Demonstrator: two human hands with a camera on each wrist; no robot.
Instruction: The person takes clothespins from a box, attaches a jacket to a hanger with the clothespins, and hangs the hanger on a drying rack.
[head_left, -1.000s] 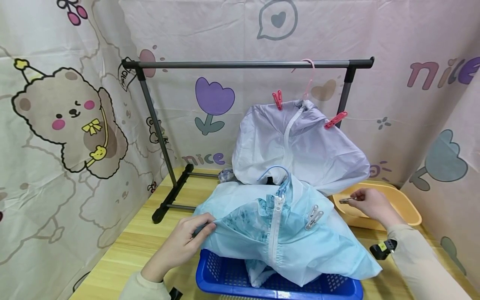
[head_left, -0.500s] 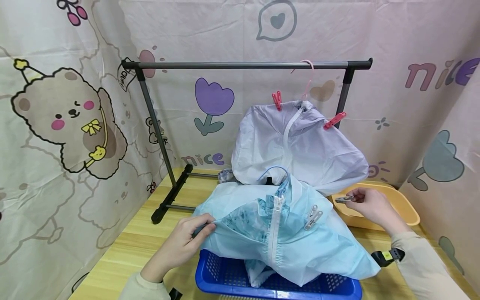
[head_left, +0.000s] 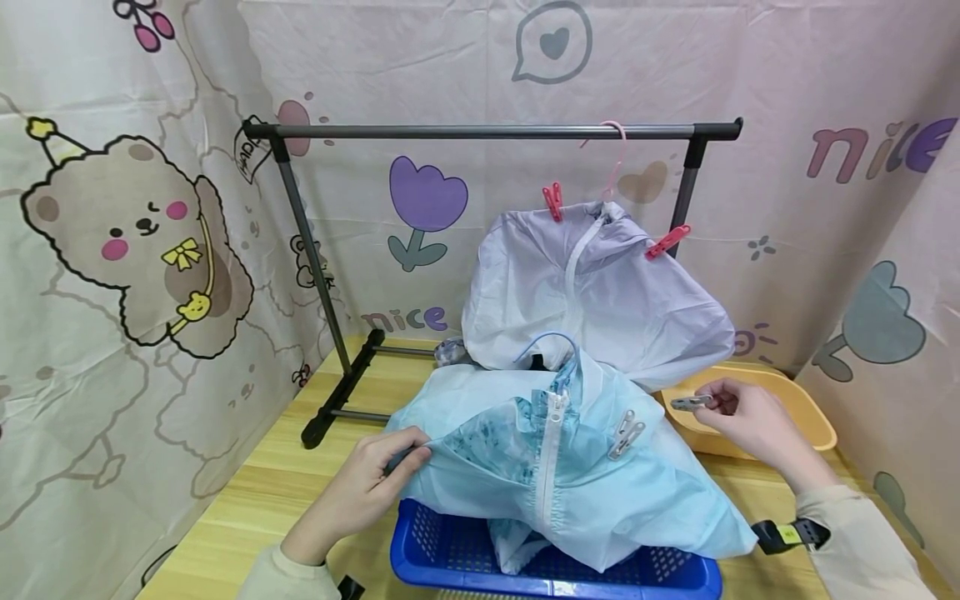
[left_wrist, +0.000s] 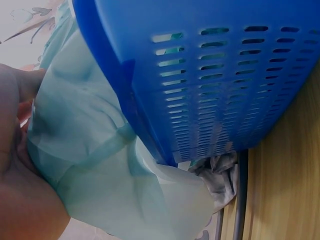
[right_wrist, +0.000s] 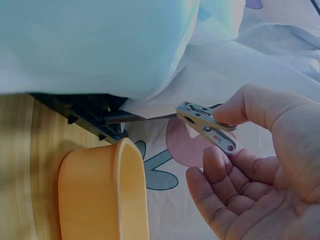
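We see the left hand (head_left: pixel 367 483) pinch one side of the blue jacket (head_left: pixel 607 492), seemingly to steady it over the basket (head_left: pixel 555 588), while the right hand (head_left: pixel 753 421), its grip narrowed onto a grey peg (head_left: pixel 688 403), holds the handles near the tub (right_wrist: pixel 90 190), presumably keeping its nose free.

Free room left under bar (head_left: pixel 435 132); blue jacket (head_left: pixel 480 487) (spread) mostly blocks basket (head_left: pixel 465 582).
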